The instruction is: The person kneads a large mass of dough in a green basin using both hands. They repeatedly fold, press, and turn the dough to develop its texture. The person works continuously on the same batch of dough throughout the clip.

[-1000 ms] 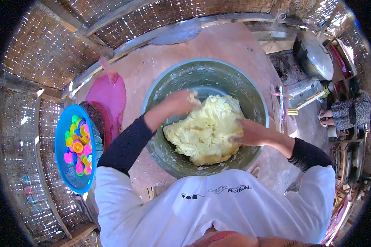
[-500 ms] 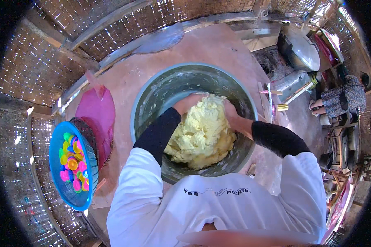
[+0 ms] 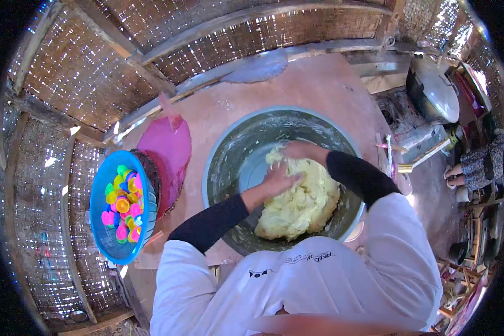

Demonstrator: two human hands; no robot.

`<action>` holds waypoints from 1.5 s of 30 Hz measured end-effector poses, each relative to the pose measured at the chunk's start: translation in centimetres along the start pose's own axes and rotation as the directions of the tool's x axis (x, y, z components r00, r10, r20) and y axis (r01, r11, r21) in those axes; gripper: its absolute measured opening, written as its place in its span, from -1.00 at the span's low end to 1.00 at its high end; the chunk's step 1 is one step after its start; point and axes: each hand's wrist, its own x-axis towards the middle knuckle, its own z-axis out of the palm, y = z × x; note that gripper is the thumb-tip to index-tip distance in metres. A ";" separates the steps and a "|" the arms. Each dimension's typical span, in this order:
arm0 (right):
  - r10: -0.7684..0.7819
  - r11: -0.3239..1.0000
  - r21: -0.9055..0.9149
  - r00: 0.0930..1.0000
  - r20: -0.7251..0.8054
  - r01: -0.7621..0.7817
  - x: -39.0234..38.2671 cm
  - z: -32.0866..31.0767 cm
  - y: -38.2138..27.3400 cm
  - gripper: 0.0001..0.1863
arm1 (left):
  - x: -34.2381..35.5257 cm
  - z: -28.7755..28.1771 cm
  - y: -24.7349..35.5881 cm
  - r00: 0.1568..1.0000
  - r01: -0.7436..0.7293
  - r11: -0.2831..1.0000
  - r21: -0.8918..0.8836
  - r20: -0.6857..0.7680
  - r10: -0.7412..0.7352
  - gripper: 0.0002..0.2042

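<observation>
A big mass of pale yellow dough [image 3: 299,213] lies in a wide, deep green basin [image 3: 209,178], heaped toward the basin's near right. My left hand [image 3: 275,183] rests against the left side of the dough, fingers apart and stretched across it. Over the dough's far end lies my right hand [image 3: 308,151], its fingers pointing left and stretched out, partly turned from view. A smaller lump of dough sticks out by its fingertips, between the two hands. Pale smears coat the basin's inner wall.
The basin stands on a reddish table [image 3: 319,84]. To the left, a blue plastic basket [image 3: 97,221] holds many colourful small plastic pieces, beside a pink board [image 3: 165,145]. A large lidded metal pot [image 3: 434,92] is at the far right; a person [image 3: 479,168] stands at the right edge.
My hands have come off the dough's far sides. The left moved nearer and onto its left side; the right swung left over its far end. The head view has shifted.
</observation>
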 end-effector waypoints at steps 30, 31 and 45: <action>0.145 0.988 0.000 0.945 -0.294 -0.152 -20.0 -8.0 -14.5 -0.44 | -4.6 -3.7 -5.1 0.980 0.005 1.000 0.010 -0.197 -0.003 -0.42; 0.169 0.986 0.068 0.931 -0.323 -0.155 -18.7 -7.5 -11.9 -0.51 | -3.1 -2.7 -5.5 0.962 0.086 0.993 -0.084 -0.251 -0.104 -0.42; 0.190 0.909 0.406 0.960 -0.204 -0.093 -2.1 1.9 5.6 -0.42 | 8.5 3.7 -6.4 0.982 0.088 0.579 -0.810 -0.026 -0.186 -0.38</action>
